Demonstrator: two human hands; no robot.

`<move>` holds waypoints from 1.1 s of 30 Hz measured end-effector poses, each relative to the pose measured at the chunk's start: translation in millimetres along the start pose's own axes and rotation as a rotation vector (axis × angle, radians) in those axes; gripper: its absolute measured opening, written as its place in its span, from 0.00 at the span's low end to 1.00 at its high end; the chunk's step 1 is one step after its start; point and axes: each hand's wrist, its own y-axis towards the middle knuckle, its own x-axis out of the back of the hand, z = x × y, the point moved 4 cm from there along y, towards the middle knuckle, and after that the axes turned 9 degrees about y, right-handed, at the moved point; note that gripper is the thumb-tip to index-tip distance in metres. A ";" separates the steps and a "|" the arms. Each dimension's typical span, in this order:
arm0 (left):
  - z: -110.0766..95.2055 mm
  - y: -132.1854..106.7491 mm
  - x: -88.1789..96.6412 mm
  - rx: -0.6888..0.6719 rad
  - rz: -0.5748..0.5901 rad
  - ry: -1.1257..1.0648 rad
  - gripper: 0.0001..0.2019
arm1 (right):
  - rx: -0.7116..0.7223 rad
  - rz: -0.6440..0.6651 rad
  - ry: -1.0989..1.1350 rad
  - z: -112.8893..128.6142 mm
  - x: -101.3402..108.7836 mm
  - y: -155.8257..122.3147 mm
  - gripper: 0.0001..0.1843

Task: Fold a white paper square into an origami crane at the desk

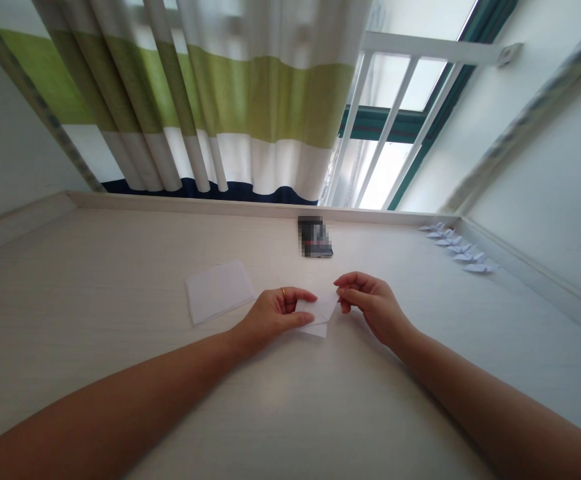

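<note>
A partly folded sheet of white paper (322,309) is held between both hands above the pale tabletop. My left hand (283,310), with a ring on one finger, pinches its left side between thumb and fingers. At the paper's upper right corner, the fingertips of my right hand (366,298) are closed on the edge. A lower flap of the paper sticks out beneath the left thumb. Just beyond the left wrist lies a stack of white paper sheets (219,291), flat on the table.
A dark, pixelated flat object (315,237) lies near the table's back edge. Several small folded white paper pieces (459,249) form a row at the far right, by the raised rim (530,280). Behind the table hang striped curtains (210,93) beside a white railing (395,100).
</note>
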 end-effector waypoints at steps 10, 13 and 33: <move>1.3 1.5 -4.4 -0.009 0.062 -0.167 0.18 | -0.025 -0.082 0.001 -1.4 5.5 3.7 0.06; 1.9 3.1 -3.2 -0.032 0.028 -0.176 0.18 | -0.086 -0.006 0.093 -3.4 -3.6 0.8 0.11; 2.5 1.6 -4.9 -0.013 0.050 -0.118 0.12 | -0.256 0.197 -0.312 -18.8 -30.7 -22.9 0.15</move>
